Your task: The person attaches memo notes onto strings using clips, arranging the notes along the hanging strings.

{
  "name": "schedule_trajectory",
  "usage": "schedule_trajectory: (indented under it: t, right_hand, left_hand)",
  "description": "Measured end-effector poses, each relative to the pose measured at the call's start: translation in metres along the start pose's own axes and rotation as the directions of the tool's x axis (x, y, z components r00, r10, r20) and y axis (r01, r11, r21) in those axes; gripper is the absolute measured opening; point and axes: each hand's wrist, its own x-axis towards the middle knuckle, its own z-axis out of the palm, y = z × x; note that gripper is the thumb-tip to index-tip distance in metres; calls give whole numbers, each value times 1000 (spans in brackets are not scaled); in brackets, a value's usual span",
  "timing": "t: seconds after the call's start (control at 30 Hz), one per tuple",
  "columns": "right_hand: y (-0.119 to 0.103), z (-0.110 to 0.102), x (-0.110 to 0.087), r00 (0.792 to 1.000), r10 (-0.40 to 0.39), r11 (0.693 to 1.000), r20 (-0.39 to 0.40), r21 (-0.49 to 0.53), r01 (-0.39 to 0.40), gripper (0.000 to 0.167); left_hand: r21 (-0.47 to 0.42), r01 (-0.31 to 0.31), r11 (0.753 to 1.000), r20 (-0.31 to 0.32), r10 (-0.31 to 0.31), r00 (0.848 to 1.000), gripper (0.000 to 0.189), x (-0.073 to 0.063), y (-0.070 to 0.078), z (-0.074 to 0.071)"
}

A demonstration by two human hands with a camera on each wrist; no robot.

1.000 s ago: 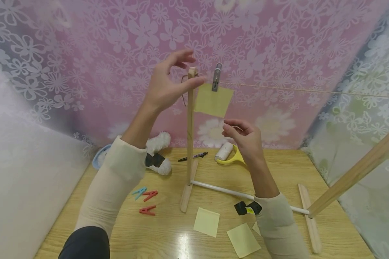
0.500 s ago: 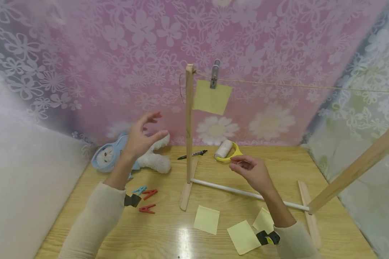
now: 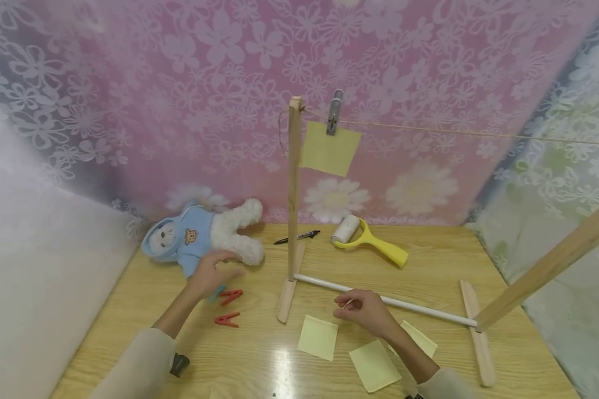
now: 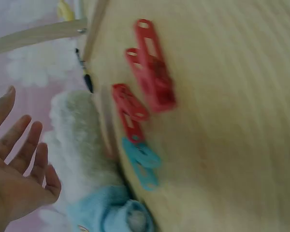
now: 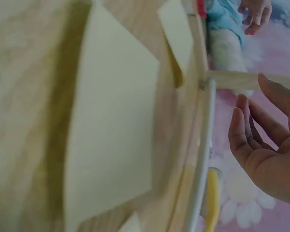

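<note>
Hovering, my left hand [image 3: 209, 277] holds nothing, fingers loosely spread; my half-bent right hand [image 3: 368, 311] looks empty, though blurred. Left of the post [image 3: 293, 194] lie pegs [image 4: 158, 84], right of it, notes [image 3: 318, 338]; fetching a peg seems the step, needing a pinch.

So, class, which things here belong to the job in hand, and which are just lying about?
Likely in the job: wooden stand, string, grey peg, hung note, loose notes, red pegs, blue peg.
Apparently lying about: plush toy, pen, yellow roller.
</note>
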Motion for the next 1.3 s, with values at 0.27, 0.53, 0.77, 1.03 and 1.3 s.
schedule_trajectory:
  t: [0.27, 0.53, 0.77, 1.03, 1.3]
  right_hand:
    - [8, 22, 3, 999, -9, 989, 46, -146, 15, 26]
    - [16, 36, 7, 997, 82, 985, -6, -152, -82, 20]
    - [15, 40, 8, 994, 104, 982, 35, -162, -97, 18]
    - [12, 42, 6, 993, 95, 980, 64, -183, -82, 19]
    - [10, 43, 6, 996, 57, 979, 70, -198, -42, 12]
  left_hand:
    - [145, -1, 989, 80, -11, 997, 33, -21, -37, -1]
    - [252, -63, 966, 110, 36, 993, 30, -32, -57, 7]
    - [348, -90, 933, 86, 64, 994, 26, -35, -61, 18]
    - [438, -171, 883, 93, 145, 985, 23, -40, -52, 24]
    - [324, -167, 931, 80, 149, 986, 17, -35, -44, 26]
